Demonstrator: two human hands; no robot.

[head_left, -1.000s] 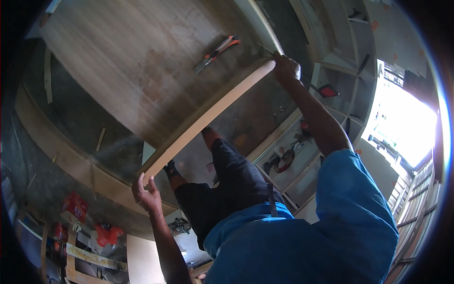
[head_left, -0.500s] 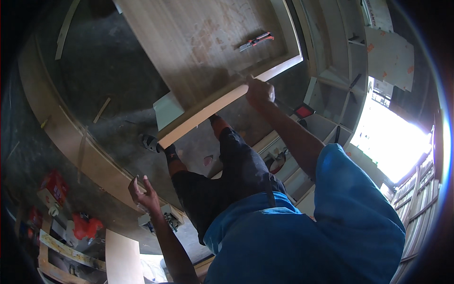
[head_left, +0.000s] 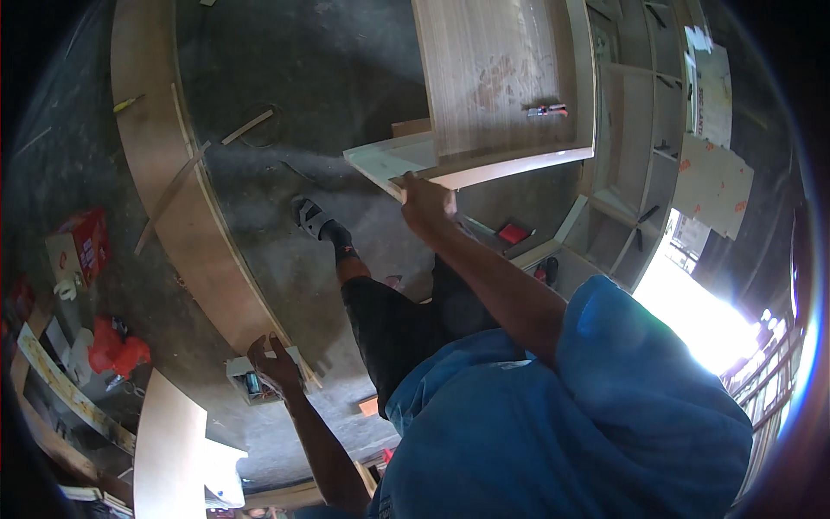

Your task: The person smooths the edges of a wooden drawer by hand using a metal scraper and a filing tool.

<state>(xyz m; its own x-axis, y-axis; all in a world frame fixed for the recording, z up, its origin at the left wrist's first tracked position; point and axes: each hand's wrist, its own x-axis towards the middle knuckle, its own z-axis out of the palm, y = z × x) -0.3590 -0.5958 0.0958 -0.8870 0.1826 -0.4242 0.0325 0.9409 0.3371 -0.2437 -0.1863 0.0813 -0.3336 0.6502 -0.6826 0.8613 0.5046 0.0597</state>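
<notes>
My right hand [head_left: 430,206] is closed at the near left end of a raised edge on a wood-grain panel [head_left: 471,78]. Its fingertips are mostly hidden. On the panel lies a utility knife [head_left: 547,111] with red and grey parts. A pale board [head_left: 389,156] sticks out from under the panel's left side. Lower left, my left hand [head_left: 275,365] is open with its fingers apart and nothing in it. It is over or beside a small open box [head_left: 244,374] with dark items inside; whether it touches the box cannot be seen.
A long curved wooden board [head_left: 173,199] lies at the left with a thin strip [head_left: 173,195] across it. Far left are a red carton [head_left: 79,246] and a red plastic bag [head_left: 117,348]. Shelving compartments [head_left: 627,138] stand at the right. A wood stick [head_left: 247,126] lies on the floor.
The view has turned, and the panel now sits further right. My right hand has slid along its edge to the left end. My left hand has come down to the small box.
</notes>
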